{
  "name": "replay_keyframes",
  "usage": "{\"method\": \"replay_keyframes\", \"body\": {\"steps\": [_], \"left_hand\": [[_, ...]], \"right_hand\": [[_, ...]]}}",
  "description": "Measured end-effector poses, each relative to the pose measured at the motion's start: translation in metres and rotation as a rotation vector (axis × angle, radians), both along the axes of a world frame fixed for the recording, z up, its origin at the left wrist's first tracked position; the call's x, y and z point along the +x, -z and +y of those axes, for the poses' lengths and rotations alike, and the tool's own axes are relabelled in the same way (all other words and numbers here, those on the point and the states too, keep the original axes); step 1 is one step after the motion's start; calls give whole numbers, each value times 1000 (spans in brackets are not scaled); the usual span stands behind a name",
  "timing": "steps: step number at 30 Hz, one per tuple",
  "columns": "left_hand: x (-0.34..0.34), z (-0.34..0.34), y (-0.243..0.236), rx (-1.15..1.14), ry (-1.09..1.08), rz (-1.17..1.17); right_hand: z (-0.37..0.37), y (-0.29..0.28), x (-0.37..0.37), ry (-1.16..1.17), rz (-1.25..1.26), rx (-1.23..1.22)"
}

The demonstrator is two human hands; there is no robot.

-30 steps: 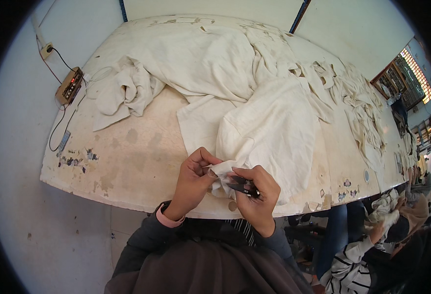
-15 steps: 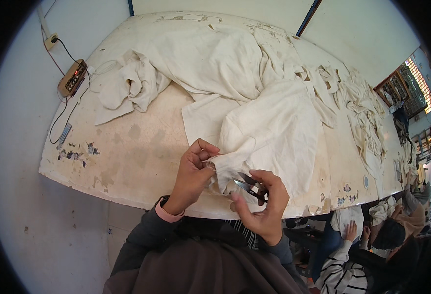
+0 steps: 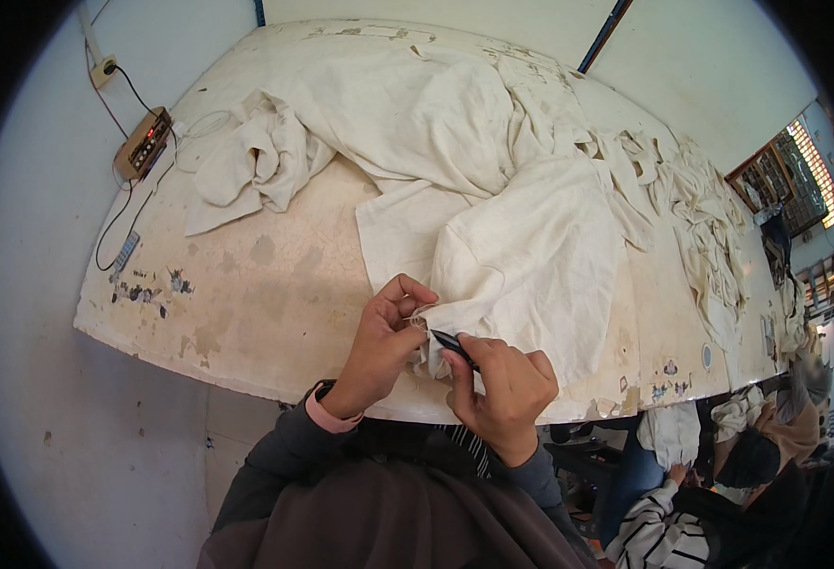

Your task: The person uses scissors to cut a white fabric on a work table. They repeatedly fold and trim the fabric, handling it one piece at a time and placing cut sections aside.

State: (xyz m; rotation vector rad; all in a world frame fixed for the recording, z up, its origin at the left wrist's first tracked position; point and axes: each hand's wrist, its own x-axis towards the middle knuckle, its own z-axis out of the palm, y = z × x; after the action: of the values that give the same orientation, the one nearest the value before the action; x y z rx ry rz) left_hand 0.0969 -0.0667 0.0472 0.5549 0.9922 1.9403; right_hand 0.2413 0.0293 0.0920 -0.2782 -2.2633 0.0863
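Off-white cloth (image 3: 521, 256), seemingly a garment, spreads over the table in front of me. My left hand (image 3: 384, 332) pinches its near edge, where loose threads stick out by the fingertips. In my right hand (image 3: 507, 389) are small dark thread snips (image 3: 451, 343), gripped with the fingers closed around them. The blades are pressed together or nearly so, and their tips meet the cloth edge right beside my left fingertips. Whether a thread lies between the blades is too small to tell.
The worn table (image 3: 265, 313) has peeling patches along its near edge. A brown box-shaped device (image 3: 144, 144) with a cord and a remote control (image 3: 127, 251) lie at the left. More crumpled cloth (image 3: 706, 237) covers the right side. A person in a striped sleeve (image 3: 659, 522) sits at lower right.
My right hand has brought the snips up to the cloth edge, and their blades, apart before, have come together. My left hand keeps its pinch, shifted slightly.
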Motion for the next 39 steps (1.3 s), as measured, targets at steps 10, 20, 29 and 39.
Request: {"method": "replay_keyframes", "body": {"steps": [10, 20, 29, 39], "left_hand": [[2, 2, 2, 5, -45, 73], [-2, 1, -5, -29, -47, 187], [-40, 3, -28, 125, -7, 1126], [-11, -3, -34, -243, 361, 370]], "right_hand": [[-1, -4, -1, -3, -39, -35], [0, 4, 2, -126, 70, -233], [23, -1, 8, -457, 210, -1632], [42, 9, 11, -398, 93, -1253]]}}
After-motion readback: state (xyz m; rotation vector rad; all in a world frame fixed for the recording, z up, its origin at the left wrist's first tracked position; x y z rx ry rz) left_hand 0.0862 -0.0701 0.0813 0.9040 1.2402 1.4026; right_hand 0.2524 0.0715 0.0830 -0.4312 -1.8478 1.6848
